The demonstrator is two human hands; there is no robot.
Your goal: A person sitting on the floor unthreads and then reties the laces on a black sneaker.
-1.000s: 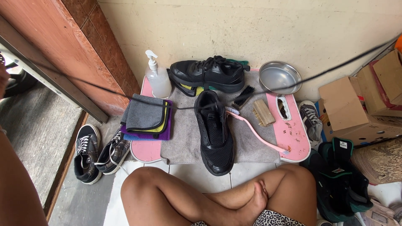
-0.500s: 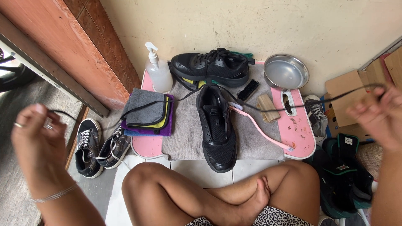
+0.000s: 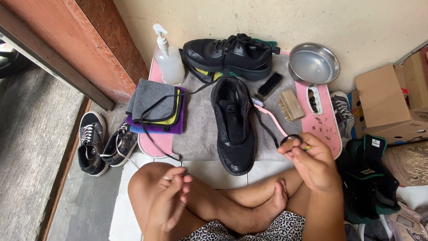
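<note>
Shoelace (image 3: 267,129): black, flat, looped at right hand (image 3: 312,163) fingers (image 3: 292,149).

Light: soft, even daylight, fairly bright; source not visible.
Shadows: faint and short under the black shoe (image 3: 234,125) on the mat and under my knees.
Glare: mild sheen inside the metal bowl (image 3: 314,63), none elsewhere.
Focus: centre sharp; my left hand (image 3: 171,196) slightly soft.
Edges: wide-angle bend along the wall line and door frame (image 3: 53,62).
</note>
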